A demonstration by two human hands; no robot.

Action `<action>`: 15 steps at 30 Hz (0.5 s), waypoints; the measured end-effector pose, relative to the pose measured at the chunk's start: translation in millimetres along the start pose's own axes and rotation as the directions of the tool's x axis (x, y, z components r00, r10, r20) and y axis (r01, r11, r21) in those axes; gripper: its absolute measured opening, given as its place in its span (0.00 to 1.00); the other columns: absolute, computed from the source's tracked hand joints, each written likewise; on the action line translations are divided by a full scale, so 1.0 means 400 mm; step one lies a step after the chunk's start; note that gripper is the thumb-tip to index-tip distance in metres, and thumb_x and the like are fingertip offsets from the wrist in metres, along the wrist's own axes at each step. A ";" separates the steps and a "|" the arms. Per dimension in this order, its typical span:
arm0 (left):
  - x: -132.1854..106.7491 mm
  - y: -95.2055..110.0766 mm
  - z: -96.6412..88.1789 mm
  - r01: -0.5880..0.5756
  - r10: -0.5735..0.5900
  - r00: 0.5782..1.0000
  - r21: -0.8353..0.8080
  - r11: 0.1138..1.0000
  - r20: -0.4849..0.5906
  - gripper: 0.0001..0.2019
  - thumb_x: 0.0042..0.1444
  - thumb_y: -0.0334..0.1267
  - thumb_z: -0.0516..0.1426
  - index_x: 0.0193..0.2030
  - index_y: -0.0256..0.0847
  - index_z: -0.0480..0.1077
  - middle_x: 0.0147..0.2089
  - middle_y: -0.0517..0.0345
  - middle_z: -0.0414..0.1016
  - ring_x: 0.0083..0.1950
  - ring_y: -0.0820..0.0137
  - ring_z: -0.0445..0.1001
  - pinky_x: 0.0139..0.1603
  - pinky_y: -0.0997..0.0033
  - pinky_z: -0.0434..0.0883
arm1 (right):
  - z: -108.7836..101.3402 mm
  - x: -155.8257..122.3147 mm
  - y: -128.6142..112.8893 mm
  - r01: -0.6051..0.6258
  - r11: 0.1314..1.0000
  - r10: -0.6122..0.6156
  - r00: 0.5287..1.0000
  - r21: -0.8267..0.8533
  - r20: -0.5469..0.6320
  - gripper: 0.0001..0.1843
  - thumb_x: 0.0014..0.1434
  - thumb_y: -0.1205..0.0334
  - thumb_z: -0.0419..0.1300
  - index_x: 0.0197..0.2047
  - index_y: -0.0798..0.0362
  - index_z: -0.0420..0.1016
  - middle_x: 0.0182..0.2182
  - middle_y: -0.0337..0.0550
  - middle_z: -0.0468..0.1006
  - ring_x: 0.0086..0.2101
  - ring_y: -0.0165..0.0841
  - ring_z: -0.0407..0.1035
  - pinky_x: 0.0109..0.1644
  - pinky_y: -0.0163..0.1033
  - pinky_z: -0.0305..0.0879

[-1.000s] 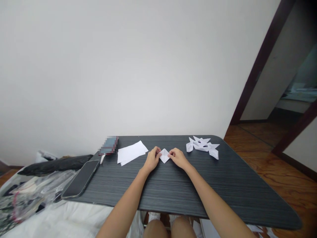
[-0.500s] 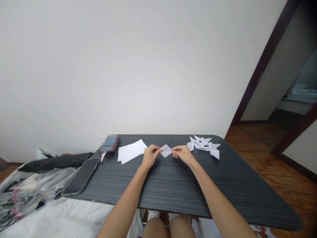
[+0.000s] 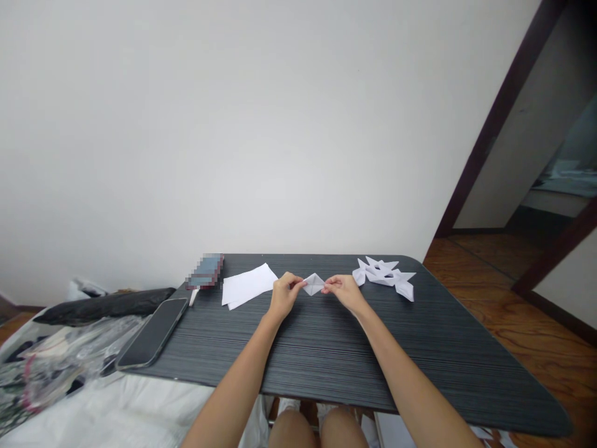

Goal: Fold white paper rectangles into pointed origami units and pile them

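A small piece of folded white paper [image 3: 314, 284], diamond-shaped with crease lines, is held up over the dark table between my two hands. My left hand [image 3: 285, 295] pinches its left corner between thumb and fingers. At the opposite corner, my right hand [image 3: 344, 290] has a like pinch on it. Just left of my left hand lie flat sheets of white paper [image 3: 248, 286], overlapping. Beyond my right hand sits a cluster of folded white paper shapes [image 3: 380, 272] with pointed ends.
The dark wood-grain table [image 3: 326, 348] stands against a white wall [image 3: 298, 137]. A smartphone [image 3: 153, 333] lies at its left edge, near a blurred-out box-like item [image 3: 205, 271]. Plastic bags [image 3: 88, 348] and a long black bundle [image 3: 107, 303] are left of the table.
Both hands keep hold of the folded paper. Its outline has become slightly flatter and its centre crease looks more opened, while the hands shift very little.
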State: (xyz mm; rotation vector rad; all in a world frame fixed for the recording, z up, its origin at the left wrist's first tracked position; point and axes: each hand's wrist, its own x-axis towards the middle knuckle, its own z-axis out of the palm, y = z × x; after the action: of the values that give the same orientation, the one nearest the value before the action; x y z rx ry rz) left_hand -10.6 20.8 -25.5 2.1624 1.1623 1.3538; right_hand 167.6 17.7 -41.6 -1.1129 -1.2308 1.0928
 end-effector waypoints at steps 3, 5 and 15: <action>0.000 0.004 -0.002 -0.019 0.019 1.000 0.018 1.000 0.003 0.08 0.50 0.39 0.53 0.27 0.38 0.70 0.25 0.58 0.67 0.27 0.75 0.63 0.29 0.75 0.62 | 0.000 -0.004 -0.004 -0.068 0.997 0.068 0.998 0.041 0.004 0.11 0.35 0.61 0.64 0.21 0.57 0.68 0.17 0.44 0.75 0.25 0.36 0.72 0.36 0.42 0.66; 0.001 0.007 -0.003 -0.026 0.026 1.000 0.021 0.999 -0.002 0.08 0.50 0.39 0.53 0.27 0.38 0.70 0.25 0.58 0.67 0.28 0.74 0.63 0.29 0.75 0.62 | -0.002 -0.008 -0.009 -0.071 0.994 0.068 0.997 0.085 0.044 0.11 0.36 0.60 0.64 0.22 0.58 0.69 0.19 0.45 0.76 0.27 0.36 0.72 0.38 0.42 0.66; 0.000 0.005 0.000 -0.001 0.000 1.000 -0.038 0.999 -0.020 0.09 0.50 0.40 0.53 0.27 0.37 0.70 0.25 0.58 0.68 0.28 0.75 0.63 0.30 0.75 0.62 | 0.004 -0.005 0.000 -0.031 0.994 0.029 0.999 0.103 0.015 0.12 0.38 0.58 0.62 0.22 0.59 0.68 0.17 0.42 0.73 0.19 0.30 0.68 0.28 0.36 0.66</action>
State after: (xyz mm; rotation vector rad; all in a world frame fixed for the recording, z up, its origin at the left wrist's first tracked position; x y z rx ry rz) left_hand -9.8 19.6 -24.1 2.1274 1.1340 1.3903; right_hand 166.1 15.8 -41.7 -1.0499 -1.1575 1.1751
